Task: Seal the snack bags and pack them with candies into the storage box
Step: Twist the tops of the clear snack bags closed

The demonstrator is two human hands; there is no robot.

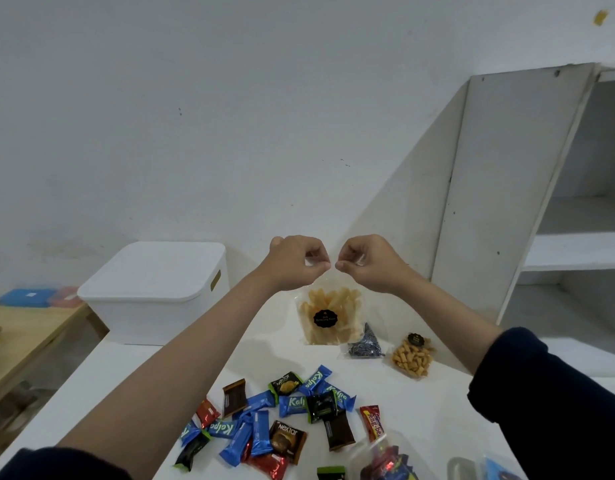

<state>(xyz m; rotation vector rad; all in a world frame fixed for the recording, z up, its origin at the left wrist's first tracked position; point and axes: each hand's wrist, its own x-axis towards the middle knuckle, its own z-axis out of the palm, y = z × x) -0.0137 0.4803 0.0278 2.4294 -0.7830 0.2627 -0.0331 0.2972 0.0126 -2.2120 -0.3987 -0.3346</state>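
A clear snack bag of pale yellow crisps (328, 315) with a round black label hangs above the white table. My left hand (297, 261) and my right hand (366, 261) pinch its top edge side by side, fingers curled. A second clear bag of small orange snacks (412, 358) lies on the table to the right, next to a small bag of dark blue bits (365, 344). Several wrapped candies (282, 417), blue, black, brown and red, are scattered near the front. The white storage box (153, 292) stands at the back left with its lid on.
A clear container with wrapped sweets (385, 459) sits at the front right edge. White shelving (527, 188) rises on the right. A wooden table (25, 337) with blue and red flat boxes (39, 296) stands to the left of the white table (420, 410).
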